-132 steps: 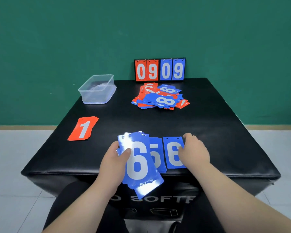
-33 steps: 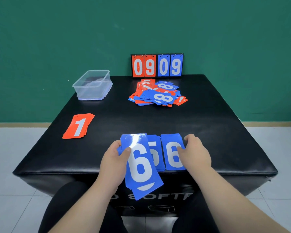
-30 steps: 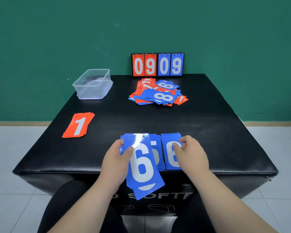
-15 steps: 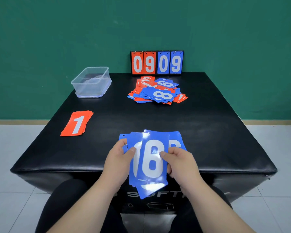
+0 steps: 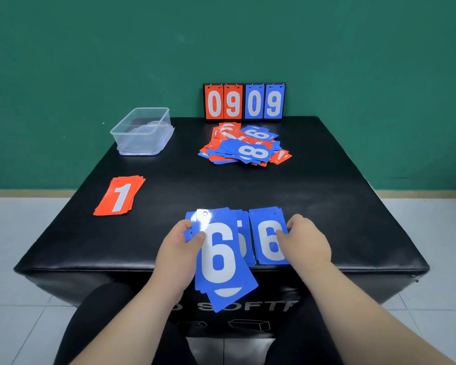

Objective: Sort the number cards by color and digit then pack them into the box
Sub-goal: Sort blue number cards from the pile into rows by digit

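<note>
Left hand (image 5: pixel 179 248) grips a fanned stack of glossy blue number cards (image 5: pixel 219 259); right hand (image 5: pixel 306 241) pinches a blue six card (image 5: pixel 266 233) lying at the near edge of the black padded table (image 5: pixel 221 185).

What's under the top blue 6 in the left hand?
More blue cards, fanned out in the left hand. One shows only a white curve below the top 6; their digits are otherwise covered.

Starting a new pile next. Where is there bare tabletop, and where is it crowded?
Bare: the middle band of the table between the red 1 stack, the mixed heap and the blue 6 pile; also the right side beyond the right hand. Crowded: the front middle, with the left hand and its held cards beside that pile.
</note>
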